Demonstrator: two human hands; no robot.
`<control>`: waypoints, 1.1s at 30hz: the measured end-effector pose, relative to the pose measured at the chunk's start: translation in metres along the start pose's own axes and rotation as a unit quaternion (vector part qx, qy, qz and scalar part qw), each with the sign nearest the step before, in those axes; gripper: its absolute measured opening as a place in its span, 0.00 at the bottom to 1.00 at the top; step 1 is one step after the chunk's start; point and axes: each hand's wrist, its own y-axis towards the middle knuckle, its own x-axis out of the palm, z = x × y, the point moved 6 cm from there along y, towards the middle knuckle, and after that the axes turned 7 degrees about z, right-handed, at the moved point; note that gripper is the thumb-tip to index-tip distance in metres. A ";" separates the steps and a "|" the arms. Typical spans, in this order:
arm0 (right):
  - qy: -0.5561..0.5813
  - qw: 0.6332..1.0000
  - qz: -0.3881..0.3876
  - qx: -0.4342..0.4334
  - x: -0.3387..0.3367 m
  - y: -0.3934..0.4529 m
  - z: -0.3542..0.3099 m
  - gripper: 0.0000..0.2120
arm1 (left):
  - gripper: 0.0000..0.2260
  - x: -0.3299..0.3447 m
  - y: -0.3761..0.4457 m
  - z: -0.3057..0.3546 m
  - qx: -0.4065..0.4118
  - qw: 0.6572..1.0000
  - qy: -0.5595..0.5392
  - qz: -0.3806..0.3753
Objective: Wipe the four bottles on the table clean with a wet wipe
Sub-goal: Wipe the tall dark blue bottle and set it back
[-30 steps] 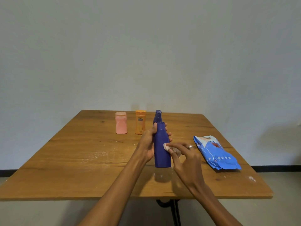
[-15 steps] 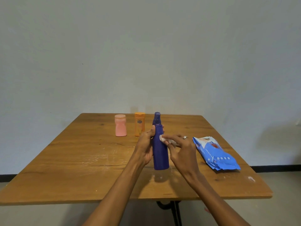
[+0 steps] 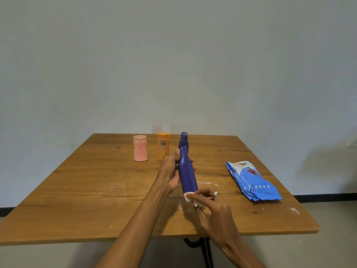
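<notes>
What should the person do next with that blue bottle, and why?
Probably rub the wet wipe across the bottom of the blue bottle. The left hand holds the bottle tilted off the table, and the right hand pinches the wipe right at its base.

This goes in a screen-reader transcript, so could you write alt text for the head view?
A left hand holds a tilted blue bottle over a wooden table while the right hand presses a white wet wipe to its base. Behind stand pink, orange and another blue bottle; a wipes pack lies right.
</notes>
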 end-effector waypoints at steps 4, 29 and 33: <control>-0.037 0.999 -0.008 -0.029 0.005 -0.004 -0.004 0.18 | 0.12 -0.003 0.002 0.004 0.019 1.000 0.004 0.020; 0.014 0.998 0.032 0.055 -0.007 0.000 0.010 0.13 | 0.17 -0.016 -0.008 -0.003 0.060 0.992 0.048 0.099; 0.013 0.996 0.064 0.064 -0.009 0.021 0.008 0.12 | 0.21 -0.008 -0.012 -0.016 0.013 0.998 0.031 0.054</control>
